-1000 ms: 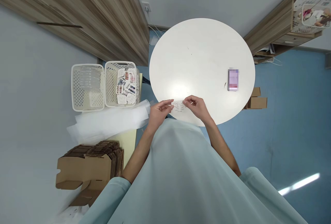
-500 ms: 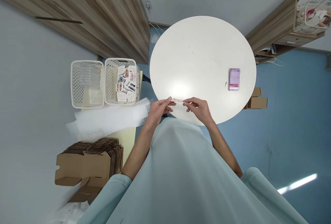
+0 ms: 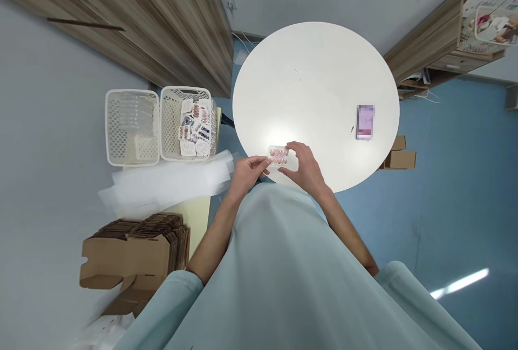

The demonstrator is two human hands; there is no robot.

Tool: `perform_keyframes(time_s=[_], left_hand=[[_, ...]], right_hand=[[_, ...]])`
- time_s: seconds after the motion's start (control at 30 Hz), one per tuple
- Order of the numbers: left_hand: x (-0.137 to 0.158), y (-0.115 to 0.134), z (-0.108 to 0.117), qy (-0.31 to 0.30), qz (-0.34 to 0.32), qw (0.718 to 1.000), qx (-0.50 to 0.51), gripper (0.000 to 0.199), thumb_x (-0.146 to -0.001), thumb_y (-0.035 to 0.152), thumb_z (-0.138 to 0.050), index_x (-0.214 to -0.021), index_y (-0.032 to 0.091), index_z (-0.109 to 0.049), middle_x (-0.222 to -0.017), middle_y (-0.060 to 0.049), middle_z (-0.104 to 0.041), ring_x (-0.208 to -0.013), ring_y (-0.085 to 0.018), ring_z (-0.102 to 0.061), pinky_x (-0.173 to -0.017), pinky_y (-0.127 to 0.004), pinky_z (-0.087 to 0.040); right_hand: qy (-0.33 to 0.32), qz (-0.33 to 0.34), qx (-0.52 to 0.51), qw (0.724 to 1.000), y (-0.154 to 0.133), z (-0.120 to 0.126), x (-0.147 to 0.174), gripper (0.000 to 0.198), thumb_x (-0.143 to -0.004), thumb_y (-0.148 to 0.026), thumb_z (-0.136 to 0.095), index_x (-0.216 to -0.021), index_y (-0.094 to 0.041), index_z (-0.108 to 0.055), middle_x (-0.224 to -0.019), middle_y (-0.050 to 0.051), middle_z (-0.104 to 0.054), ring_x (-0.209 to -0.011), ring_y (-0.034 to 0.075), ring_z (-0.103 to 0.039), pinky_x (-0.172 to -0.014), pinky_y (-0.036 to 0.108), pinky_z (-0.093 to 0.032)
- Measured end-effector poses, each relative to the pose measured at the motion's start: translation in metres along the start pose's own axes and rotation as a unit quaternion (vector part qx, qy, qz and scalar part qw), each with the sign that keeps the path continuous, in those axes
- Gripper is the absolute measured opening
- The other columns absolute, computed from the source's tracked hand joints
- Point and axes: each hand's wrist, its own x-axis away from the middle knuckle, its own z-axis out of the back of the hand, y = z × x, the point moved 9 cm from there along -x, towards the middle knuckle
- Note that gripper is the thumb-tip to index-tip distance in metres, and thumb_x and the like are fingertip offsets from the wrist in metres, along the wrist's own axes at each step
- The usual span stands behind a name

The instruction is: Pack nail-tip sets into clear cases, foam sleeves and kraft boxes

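Observation:
A small card of pink press-on nails (image 3: 278, 152), set in two rows, is held over the near edge of the white round table, its nail side facing up. My left hand (image 3: 247, 173) pinches its lower left corner between thumb and fingers. Around the card's right side, my right hand (image 3: 306, 169) has thumb and forefinger spread wide. That forefinger reaches the upper right corner; whether it touches is unclear. The thumb tip lies just below the lower edge.
On the round table (image 3: 324, 69) lies a pixelated purple, phone-like object (image 3: 365, 122). Left of it, one white basket (image 3: 162, 123) holds several nail cards; another basket (image 3: 108, 129) holds clear plastic pieces. White sheets (image 3: 174, 180) and folded cardboard boxes (image 3: 125, 255) are nearer me.
The nail card has turned from nearly edge-on to face-up. My right hand has loosened its pinch and spread its thumb and forefinger; my left hand still grips the card.

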Motion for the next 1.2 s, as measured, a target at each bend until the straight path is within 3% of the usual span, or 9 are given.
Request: perform_keyframes(time_s=[0.1, 0.33, 0.43, 0.57, 0.7, 0.97, 1.2], left_hand=[[0.001, -0.013, 0.005, -0.004, 0.006, 1.000, -0.006, 0.052, -0.074, 0.064, -0.085, -0.093, 0.016, -0.082, -0.070, -0.005, -0.074, -0.065, -0.019, -0.068, -0.064, -0.031, -0.055], [0.000, -0.054, 0.034, 0.013, 0.046, 0.999, -0.025, 0.054, -0.075, 0.065, -0.083, -0.099, 0.016, -0.083, -0.087, -0.009, -0.081, -0.075, -0.022, -0.073, -0.069, -0.034, -0.060], [0.005, -0.069, 0.057, 0.027, 0.054, 0.998, -0.034, 0.055, -0.075, 0.063, -0.083, -0.105, 0.017, -0.083, -0.097, -0.010, -0.082, -0.079, -0.024, -0.075, -0.077, -0.038, -0.063], [0.018, -0.086, 0.094, 0.063, 0.069, 0.995, -0.042, 0.055, -0.075, 0.061, -0.083, -0.108, 0.016, -0.083, -0.093, -0.010, -0.082, -0.080, -0.025, -0.076, -0.083, -0.041, -0.064], [0.030, -0.101, 0.130, 0.082, 0.078, 0.992, -0.051, 0.056, -0.076, 0.060, -0.083, -0.111, 0.017, -0.082, -0.088, -0.009, -0.082, -0.083, -0.027, -0.077, -0.088, -0.041, -0.063], [0.031, -0.135, 0.197, 0.113, 0.092, 0.989, -0.018, 0.070, -0.070, 0.066, -0.083, -0.117, 0.014, -0.080, -0.091, -0.011, -0.082, -0.092, -0.029, -0.078, -0.092, -0.041, -0.061], [0.019, -0.125, 0.264, 0.155, 0.052, 0.986, -0.020, 0.064, -0.073, 0.061, -0.081, -0.116, 0.014, -0.077, -0.105, -0.014, -0.082, -0.095, -0.027, -0.077, -0.090, -0.039, -0.061]], right_hand=[[-0.054, 0.057, 0.021, 0.997, -0.009, -0.022, -0.006, 0.057, -0.094, -0.027, -0.075, -0.147, -0.028, -0.055, -0.148, 0.011, -0.062, -0.139, 0.032, -0.055, -0.112, 0.053, -0.051], [-0.114, 0.077, 0.072, 0.988, 0.004, -0.076, -0.018, 0.063, -0.095, -0.028, -0.074, -0.154, -0.026, -0.052, -0.147, 0.012, -0.063, -0.136, 0.035, -0.057, -0.112, 0.055, -0.049], [-0.124, 0.069, 0.101, 0.985, 0.022, -0.106, -0.025, 0.064, -0.094, -0.025, -0.074, -0.154, -0.023, -0.051, -0.148, 0.014, -0.062, -0.137, 0.035, -0.055, -0.112, 0.053, -0.049], [-0.140, 0.046, 0.143, 0.979, 0.053, -0.143, -0.034, 0.066, -0.093, -0.023, -0.074, -0.154, -0.020, -0.050, -0.148, 0.016, -0.062, -0.137, 0.036, -0.055, -0.112, 0.053, -0.048], [-0.137, 0.036, 0.165, 0.976, 0.062, -0.160, -0.036, 0.072, -0.089, -0.023, -0.077, -0.155, -0.018, -0.048, -0.152, 0.018, -0.058, -0.143, 0.036, -0.051, -0.115, 0.054, -0.045], [-0.102, 0.040, 0.173, 0.979, 0.013, -0.155, -0.040, 0.068, -0.092, -0.025, -0.074, -0.154, -0.021, -0.049, -0.154, 0.015, -0.057, -0.146, 0.034, -0.050, -0.118, 0.054, -0.044], [-0.076, 0.066, 0.166, 0.981, -0.052, -0.169, -0.049, 0.066, -0.095, -0.031, -0.072, -0.155, -0.024, -0.048, -0.155, 0.016, -0.057, -0.147, 0.034, -0.049, -0.118, 0.057, -0.044]])
